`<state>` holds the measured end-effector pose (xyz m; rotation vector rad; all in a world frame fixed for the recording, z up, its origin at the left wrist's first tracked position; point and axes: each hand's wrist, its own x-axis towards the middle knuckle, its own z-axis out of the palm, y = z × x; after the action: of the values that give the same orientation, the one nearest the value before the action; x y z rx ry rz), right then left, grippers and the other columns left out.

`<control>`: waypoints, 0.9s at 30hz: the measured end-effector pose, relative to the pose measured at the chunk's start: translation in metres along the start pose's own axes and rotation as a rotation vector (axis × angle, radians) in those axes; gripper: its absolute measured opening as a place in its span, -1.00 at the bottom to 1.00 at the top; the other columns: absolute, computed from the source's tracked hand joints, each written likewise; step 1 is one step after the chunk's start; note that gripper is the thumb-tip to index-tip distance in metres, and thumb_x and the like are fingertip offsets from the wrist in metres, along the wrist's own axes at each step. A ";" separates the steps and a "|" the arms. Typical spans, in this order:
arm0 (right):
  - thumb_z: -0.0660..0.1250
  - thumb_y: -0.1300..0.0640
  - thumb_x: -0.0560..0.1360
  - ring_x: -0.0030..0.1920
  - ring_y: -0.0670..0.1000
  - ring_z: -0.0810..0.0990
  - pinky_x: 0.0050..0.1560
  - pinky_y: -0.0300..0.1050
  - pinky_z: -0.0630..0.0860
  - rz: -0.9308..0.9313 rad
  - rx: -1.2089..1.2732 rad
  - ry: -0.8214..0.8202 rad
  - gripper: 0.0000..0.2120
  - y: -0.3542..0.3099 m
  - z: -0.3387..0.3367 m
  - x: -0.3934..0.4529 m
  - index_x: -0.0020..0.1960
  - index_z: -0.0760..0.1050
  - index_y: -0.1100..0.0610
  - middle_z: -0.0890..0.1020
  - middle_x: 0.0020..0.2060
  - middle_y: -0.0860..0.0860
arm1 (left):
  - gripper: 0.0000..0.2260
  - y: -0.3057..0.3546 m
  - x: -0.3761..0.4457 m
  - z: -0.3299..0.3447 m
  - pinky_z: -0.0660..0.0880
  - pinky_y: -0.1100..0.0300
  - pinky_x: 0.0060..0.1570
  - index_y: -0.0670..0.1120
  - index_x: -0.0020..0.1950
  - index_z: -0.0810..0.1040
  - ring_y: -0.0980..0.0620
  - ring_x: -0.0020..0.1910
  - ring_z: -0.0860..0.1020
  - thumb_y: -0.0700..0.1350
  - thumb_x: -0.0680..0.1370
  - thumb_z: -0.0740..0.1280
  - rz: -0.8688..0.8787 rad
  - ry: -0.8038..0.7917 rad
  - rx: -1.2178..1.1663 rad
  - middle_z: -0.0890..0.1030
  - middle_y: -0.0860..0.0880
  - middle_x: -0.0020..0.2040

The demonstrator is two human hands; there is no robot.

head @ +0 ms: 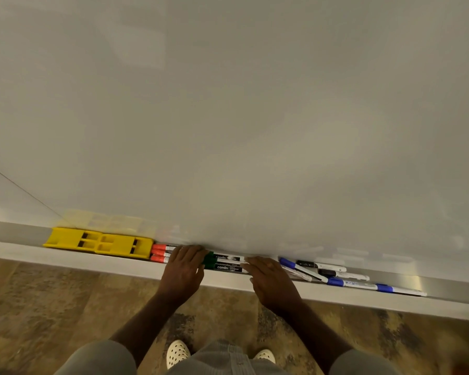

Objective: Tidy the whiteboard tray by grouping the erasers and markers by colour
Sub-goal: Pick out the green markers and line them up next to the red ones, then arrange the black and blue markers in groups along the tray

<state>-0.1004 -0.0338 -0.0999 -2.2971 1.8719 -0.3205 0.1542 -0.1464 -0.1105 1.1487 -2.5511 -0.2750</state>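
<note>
Two yellow erasers [99, 242] lie end to end at the left of the whiteboard tray [16, 250]. Beside them are red markers [159, 253], partly under my left hand [186, 269], which lies flat over the red and green markers. Green markers [222, 263] lie between my hands. My right hand [271, 282] rests flat on their right ends, fingers together. To the right lie blue markers [349, 284] and black markers [320, 266], loosely crossed. Neither hand visibly grips a marker.
The blank whiteboard [228, 117] fills the upper view. Below the tray is a patterned brown floor [52, 301], with my feet in pale perforated shoes [177, 353] at the bottom centre.
</note>
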 end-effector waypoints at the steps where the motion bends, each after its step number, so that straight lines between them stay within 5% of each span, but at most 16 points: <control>1: 0.33 0.10 0.50 0.35 0.04 0.44 0.34 0.05 0.39 -0.019 0.002 -0.003 -0.53 -0.003 0.001 0.004 0.40 0.37 0.03 0.49 0.36 0.00 | -0.66 -0.002 -0.001 -0.002 0.44 -0.07 0.24 -0.11 0.24 0.58 -0.09 0.16 0.55 -0.06 0.52 0.21 -0.005 -0.014 0.013 0.63 -0.09 0.17; 11: 0.19 0.00 0.57 0.44 0.01 0.30 0.43 -0.02 0.14 -0.040 0.030 -0.054 -0.52 -0.013 0.011 0.025 0.47 0.23 -0.02 0.39 0.44 -0.03 | -0.67 -0.005 -0.002 -0.011 0.51 -0.02 0.12 -0.10 0.20 0.60 -0.07 0.03 0.59 -0.05 0.53 0.18 0.006 -0.038 -0.017 0.66 -0.06 0.06; 19: 0.24 0.08 0.56 0.39 0.05 0.37 0.39 0.04 0.31 0.009 0.040 -0.007 -0.54 0.000 -0.002 0.008 0.45 0.28 0.02 0.43 0.40 0.00 | -0.72 0.010 0.008 -0.005 0.48 0.06 0.11 -0.07 0.22 0.57 -0.03 0.05 0.56 -0.10 0.53 0.25 0.112 -0.042 -0.098 0.63 -0.04 0.10; 27: 0.33 0.19 0.47 0.27 0.05 0.49 0.30 -0.01 0.40 0.190 -0.040 0.069 -0.51 0.048 -0.031 -0.045 0.38 0.39 0.03 0.54 0.29 0.01 | -0.75 0.092 0.058 0.019 0.48 0.06 0.16 -0.05 0.20 0.54 -0.04 0.11 0.53 -0.14 0.53 0.29 0.385 -0.116 -0.148 0.60 -0.05 0.14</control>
<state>-0.1630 0.0003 -0.0851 -2.1355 2.1288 -0.3428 0.0472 -0.1292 -0.0878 0.5874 -2.7304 -0.4347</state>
